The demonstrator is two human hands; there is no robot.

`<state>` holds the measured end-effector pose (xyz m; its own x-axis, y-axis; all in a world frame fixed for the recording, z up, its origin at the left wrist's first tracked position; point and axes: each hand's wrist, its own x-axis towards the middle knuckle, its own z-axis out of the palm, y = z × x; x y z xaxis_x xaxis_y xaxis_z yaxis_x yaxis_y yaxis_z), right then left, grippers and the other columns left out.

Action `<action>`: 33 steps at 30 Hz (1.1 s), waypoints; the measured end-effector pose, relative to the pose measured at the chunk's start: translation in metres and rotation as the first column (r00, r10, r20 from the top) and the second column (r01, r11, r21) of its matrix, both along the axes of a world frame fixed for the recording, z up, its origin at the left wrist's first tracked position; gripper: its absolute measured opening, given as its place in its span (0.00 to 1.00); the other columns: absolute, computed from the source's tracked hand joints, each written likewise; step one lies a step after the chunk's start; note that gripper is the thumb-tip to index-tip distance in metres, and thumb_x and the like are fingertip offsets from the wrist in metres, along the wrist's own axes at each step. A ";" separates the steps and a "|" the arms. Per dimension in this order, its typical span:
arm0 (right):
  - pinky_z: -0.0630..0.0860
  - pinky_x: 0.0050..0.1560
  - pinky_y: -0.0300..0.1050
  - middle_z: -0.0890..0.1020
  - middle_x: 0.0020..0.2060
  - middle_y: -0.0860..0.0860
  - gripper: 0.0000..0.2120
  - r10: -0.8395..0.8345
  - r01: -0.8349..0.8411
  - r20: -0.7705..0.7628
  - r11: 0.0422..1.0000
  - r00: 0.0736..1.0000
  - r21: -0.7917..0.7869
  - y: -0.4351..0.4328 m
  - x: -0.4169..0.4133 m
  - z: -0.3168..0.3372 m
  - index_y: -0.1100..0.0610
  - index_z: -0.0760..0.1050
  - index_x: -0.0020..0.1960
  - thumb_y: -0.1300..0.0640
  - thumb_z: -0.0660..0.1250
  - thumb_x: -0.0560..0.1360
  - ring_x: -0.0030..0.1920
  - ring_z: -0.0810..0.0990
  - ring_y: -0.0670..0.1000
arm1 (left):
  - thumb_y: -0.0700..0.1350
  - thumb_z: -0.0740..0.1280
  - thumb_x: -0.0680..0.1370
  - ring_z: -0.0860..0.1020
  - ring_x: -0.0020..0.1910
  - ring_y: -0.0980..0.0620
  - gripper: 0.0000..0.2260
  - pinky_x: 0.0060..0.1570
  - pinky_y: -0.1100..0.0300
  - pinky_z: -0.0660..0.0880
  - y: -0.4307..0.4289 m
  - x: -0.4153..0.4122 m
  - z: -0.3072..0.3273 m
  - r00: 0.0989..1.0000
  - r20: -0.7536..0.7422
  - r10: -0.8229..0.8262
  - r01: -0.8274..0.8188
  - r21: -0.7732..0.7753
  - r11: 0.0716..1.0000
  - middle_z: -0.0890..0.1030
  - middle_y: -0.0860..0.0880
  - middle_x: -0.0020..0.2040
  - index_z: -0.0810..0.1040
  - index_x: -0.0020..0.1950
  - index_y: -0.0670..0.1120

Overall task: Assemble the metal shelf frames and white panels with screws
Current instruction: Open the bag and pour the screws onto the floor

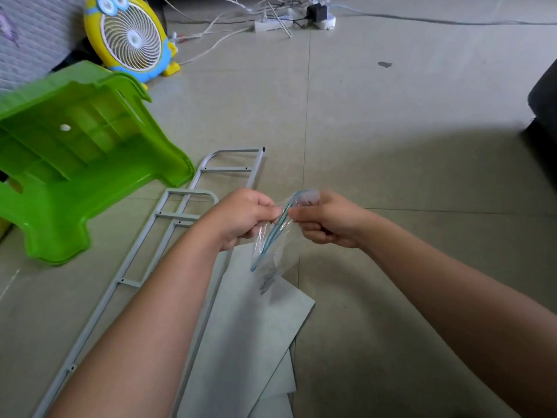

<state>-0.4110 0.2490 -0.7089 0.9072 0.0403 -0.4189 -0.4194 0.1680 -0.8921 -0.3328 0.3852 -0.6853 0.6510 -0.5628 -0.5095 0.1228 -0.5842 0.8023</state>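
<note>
In the head view, a small clear plastic zip bag with a blue seal strip (pixel 272 251) is held up between both hands above the tiled floor (pixel 391 131). One lip of the bag's mouth is pinched by the grip of the left hand (pixel 244 215), and the opposite lip by the grip of the right hand (pixel 325 218); both sets of fingers are curled tight. Small dark pieces are seen in the hanging lower part of the bag; they are judged to be the screws, though they are too blurred for certainty.

Two grey metal shelf frames (pixel 177 216) are laid overlapping on the floor under the left forearm, and the stacked white panels (pixel 250 333) are laid just beside them, directly below the bag. A bright green plastic stool (pixel 75 152) is tipped on its side near the frames.

The bag is judged to be about to be opened, so assembly is hardly begun. If the lips are pulled apart too sharply, the seal may give at once and the contents may be scattered. Screws could be lost under the stool, and the panels could be marked.
</note>
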 end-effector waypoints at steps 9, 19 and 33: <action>0.66 0.16 0.31 0.61 0.12 0.48 0.16 -0.035 0.004 -0.238 0.992 0.971 -0.127 -0.008 -0.005 -0.002 0.60 0.64 0.32 0.70 0.55 0.77 0.17 0.73 0.46 | 0.43 0.65 0.77 0.66 0.30 0.48 0.11 0.30 0.58 0.59 -0.015 -0.020 -0.011 0.853 0.448 -0.269 0.147 0.288 0.946 0.68 0.45 0.29 0.74 0.35 0.43; 0.67 0.19 0.32 0.62 0.13 0.48 0.14 0.004 -0.180 -0.394 0.894 0.919 -0.410 -0.011 -0.019 -0.016 0.60 0.64 0.30 0.67 0.58 0.74 0.17 0.73 0.46 | 0.43 0.60 0.79 0.76 0.47 0.41 0.12 0.44 0.55 0.69 -0.007 -0.015 -0.030 0.714 0.581 -0.391 0.098 0.470 0.877 0.80 0.37 0.45 0.80 0.47 0.37; 0.78 0.31 0.45 0.74 0.30 0.56 0.06 0.025 -0.407 -0.475 0.558 0.880 -0.723 -0.039 0.003 -0.009 0.64 0.68 0.39 0.65 0.61 0.74 0.28 0.78 0.55 | 0.40 0.66 0.69 0.75 0.44 0.44 0.04 0.37 0.60 0.66 -0.012 0.003 -0.046 0.780 0.556 -0.288 -0.032 0.494 0.869 0.76 0.47 0.41 0.73 0.42 0.46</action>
